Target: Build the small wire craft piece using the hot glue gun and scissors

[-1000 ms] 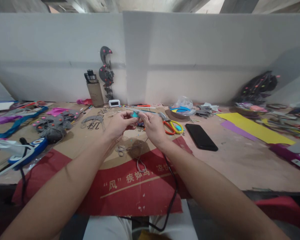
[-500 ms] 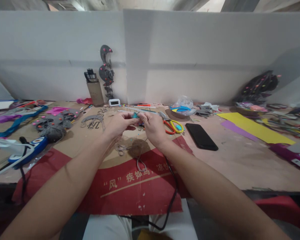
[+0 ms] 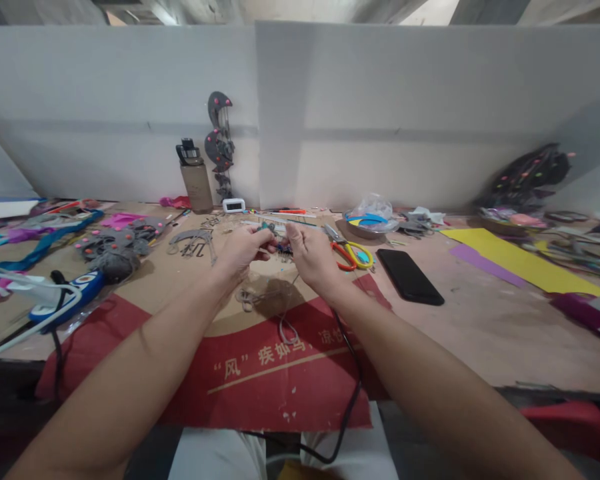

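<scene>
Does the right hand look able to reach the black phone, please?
Probably yes: the black phone lies uncovered beside the scissors, which seem low enough for the right hand to pass over.

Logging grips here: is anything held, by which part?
The left hand pinches a small teal piece, gripped part unclear; whether the right hand holds anything cannot be told.

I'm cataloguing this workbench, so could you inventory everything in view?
Small irregular piece: 1, teal, centre
Metal scissors: 1, orange and yellow, right
Flat rectangular phone: 1, black, right
Round bowl: 1, brownish, behind scissors
Flat sheets: 2, yellow, purple, right
Translucent bottle: 1, brown, back
Dotted crescent pieces: several, grey, back and left
Power strip: 1, blue, left
Flat printed cardboard: 1, red, front
Looped thread: uncountable, grey, on cardboard
Blurred clutter: uncountable, mixed, scattered
Left hand: 1, bare, pinching the piece
Right hand: 1, bare, beside left
</scene>
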Tool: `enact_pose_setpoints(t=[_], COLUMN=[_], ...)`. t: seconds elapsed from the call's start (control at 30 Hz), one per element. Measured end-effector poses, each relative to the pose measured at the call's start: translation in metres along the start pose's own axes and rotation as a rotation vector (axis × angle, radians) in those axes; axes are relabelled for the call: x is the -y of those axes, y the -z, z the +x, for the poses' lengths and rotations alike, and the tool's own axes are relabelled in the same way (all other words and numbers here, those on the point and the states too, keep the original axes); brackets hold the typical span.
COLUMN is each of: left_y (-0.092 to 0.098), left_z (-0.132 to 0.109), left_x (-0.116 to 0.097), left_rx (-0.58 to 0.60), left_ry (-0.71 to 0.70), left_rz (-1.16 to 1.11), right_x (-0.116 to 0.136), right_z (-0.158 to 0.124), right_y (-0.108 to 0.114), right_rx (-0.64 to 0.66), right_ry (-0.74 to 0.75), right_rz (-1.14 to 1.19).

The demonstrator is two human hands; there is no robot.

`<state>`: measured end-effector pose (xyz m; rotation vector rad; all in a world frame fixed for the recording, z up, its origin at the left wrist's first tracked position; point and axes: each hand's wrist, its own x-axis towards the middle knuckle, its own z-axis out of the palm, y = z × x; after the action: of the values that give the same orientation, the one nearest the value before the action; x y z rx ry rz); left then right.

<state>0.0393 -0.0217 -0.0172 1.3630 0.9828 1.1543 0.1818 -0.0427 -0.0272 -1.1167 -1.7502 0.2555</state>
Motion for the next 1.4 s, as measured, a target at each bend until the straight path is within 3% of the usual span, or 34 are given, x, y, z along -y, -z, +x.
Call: enact_pose_setpoints(t=[0.27,0.47,0.67,0.93,1.23,1.4], left_y=[-0.002,-0.001,0.009,0.010,0.007,0.006], left_z=[-0.001,-0.001,-0.002,-0.001,0.000,-0.002], left_x=[-0.001,0.000,-0.011,-0.008,-0.004,-0.004], left_rx=[-0.047,0.075,0.215,0.106,-0.009,-0.033], left_ry=[-0.049,-0.070,-0.063,-0.165,-0.154,-0.131], left_rz=[-0.048,-0.033,0.015,0.347,0.207,0.142], right_x=[-0.002,-0.005,-0.007,-0.005,-0.005,-0.003], right_z=[0.002,0.007,0.010,0.006,0.005,0.003], right_y=[-0.006,-0.002,0.006,0.006,0.002,0.000], right_rx=[-0.027,-0.062,-0.032,-0.007,-0.014,-0.003], right_ry=[-0.072,-0.162,-0.114,0.089,0.019,0.023], right_rz=[0.184,0.277,0.189,-0.083,0.081,0.058])
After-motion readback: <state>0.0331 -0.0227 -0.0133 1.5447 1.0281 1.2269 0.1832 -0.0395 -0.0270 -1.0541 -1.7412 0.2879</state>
